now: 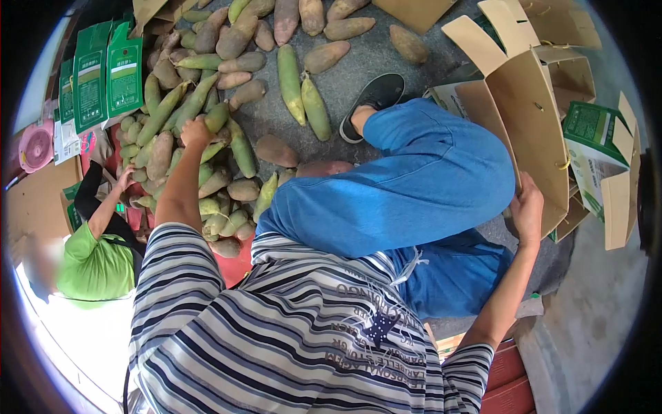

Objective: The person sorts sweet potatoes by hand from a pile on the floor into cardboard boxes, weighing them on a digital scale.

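Note:
At the pile on the left, my left hand (196,132) is closed around the end of a stubby green vegetable (218,117). Around it lie long green vegetables (289,83), perhaps radishes or corn in the husk, mixed with brown-purple roots like sweet potatoes (238,38). On the other side, my right hand (529,207) grips the lower edge of an open cardboard box (527,114), its fingers partly hidden by the panel. The box stands tilted beside my bent knee, its brown inside towards me.
Green and white printed boxes (600,134) stand open at the right, and more green cartons (89,76) at the upper left. A co-worker in a green shirt (96,265) reaches into the pile's left side. A pink round object (36,147) is at the far left.

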Demonstrator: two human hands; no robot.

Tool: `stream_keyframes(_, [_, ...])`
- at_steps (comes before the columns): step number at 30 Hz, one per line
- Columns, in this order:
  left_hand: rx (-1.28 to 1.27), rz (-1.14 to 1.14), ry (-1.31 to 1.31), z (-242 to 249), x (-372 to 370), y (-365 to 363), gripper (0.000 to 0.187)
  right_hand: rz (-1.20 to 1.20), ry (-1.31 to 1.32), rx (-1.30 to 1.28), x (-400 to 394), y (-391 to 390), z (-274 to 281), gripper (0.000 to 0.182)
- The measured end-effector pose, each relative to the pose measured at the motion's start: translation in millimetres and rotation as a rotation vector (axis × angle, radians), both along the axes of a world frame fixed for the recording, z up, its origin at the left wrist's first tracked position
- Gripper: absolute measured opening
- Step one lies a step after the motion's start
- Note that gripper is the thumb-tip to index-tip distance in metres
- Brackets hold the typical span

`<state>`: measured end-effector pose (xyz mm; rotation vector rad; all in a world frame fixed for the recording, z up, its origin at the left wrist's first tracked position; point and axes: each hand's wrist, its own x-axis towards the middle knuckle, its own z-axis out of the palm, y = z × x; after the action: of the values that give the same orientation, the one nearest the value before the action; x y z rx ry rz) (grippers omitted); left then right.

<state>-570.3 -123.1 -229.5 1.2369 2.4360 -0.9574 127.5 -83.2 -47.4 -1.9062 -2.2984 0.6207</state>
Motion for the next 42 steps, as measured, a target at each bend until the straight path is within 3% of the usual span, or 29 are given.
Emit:
stream_keyframes(3, [0.122, -0.083, -0.105, -12.9, 13.5, 0.4, 0.084, -0.03, -0.045, 0.008, -1.8, 1.9, 3.0, 0.028])
stream_keyframes(6, [0.509, 0.286, -0.253, -55.3, 27.4, -4.9, 0.08, -0.021, -0.028, 0.054, -1.2, 2.0, -0.4, 0.028])
stream_keyframes(8, [0.652, 0.676, -0.618, -101.8, 3.6, -10.7, 0.08, -0.024, -0.012, 0.019, 1.9, 2.7, -1.8, 0.027])
stream_keyframes(10, [0.745, 0.894, -0.871, -104.5, 21.4, -0.1, 0.069, -0.042, -0.045, -0.011, 5.1, 3.3, -2.6, 0.025])
stream_keyframes(12, [0.827, 0.931, -1.002, -48.3, 90.1, 18.5, 0.049, -0.035, -0.083, -0.01, 4.2, 3.8, -1.1, 0.024])
stream_keyframes(13, [0.98, 0.729, -1.057, -13.1, 139.8, 30.0, 0.05, -0.039, -0.069, -0.007, 4.8, 3.2, -1.6, 0.024])
stream_keyframes(14, [0.935, 0.658, -1.061, 9.3, 166.3, 46.0, 0.05, -0.038, -0.054, -0.004, 5.3, 3.2, -2.3, 0.024])
stream_keyframes(16, [1.002, 0.257, -1.25, 55.1, 218.2, 69.7, 0.051, -0.042, -0.041, -0.006, 4.7, 4.0, -1.0, 0.025])
stream_keyframes(21, [1.145, -0.588, -1.423, 189.8, 342.5, 115.4, 0.059, -0.029, -0.03, 0.01, 5.2, 2.0, -0.9, 0.025])
stream_keyframes(23, [1.105, -0.774, -1.643, 208.1, 384.5, 131.6, 0.062, -0.032, -0.03, 0.008, 5.9, 0.6, 1.1, 0.025])
stream_keyframes(25, [0.945, -0.836, -1.67, 224.2, 422.2, 134.0, 0.065, -0.028, -0.004, 0.014, -0.1, 0.2, 2.6, 0.025])
stream_keyframes(30, [1.183, -0.886, -1.532, 199.5, 443.4, 118.1, 0.054, -0.067, 0.038, -0.064, 1.2, 0.6, -4.6, 0.029])
stream_keyframes(34, [1.006, -0.84, -1.256, 136.6, 363.6, 96.7, 0.044, -0.102, 0.098, -0.074, 0.5, 1.2, -1.7, 0.026])
stream_keyframes(35, [0.818, -0.799, -1.028, 94.0, 299.7, 79.5, 0.045, -0.1, 0.086, -0.08, -5.6, 2.5, 4.2, 0.025])
stream_keyframes(39, [0.06, -0.686, -0.316, 30.2, 128.8, 30.0, 0.042, -0.082, 0.032, -0.057, -5.8, 0.8, 1.4, 0.024])
stream_keyframes(40, [0.004, -0.588, -0.251, 32.2, 100.5, 17.7, 0.029, -0.069, 0.017, -0.046, -4.9, 0.8, 0.6, 0.024])
stream_keyframes(42, [-0.178, -0.46, -0.174, 30.5, 50.6, -6.0, 0.042, -0.084, 0.006, -0.071, -1.1, 0.2, -2.9, 0.025])
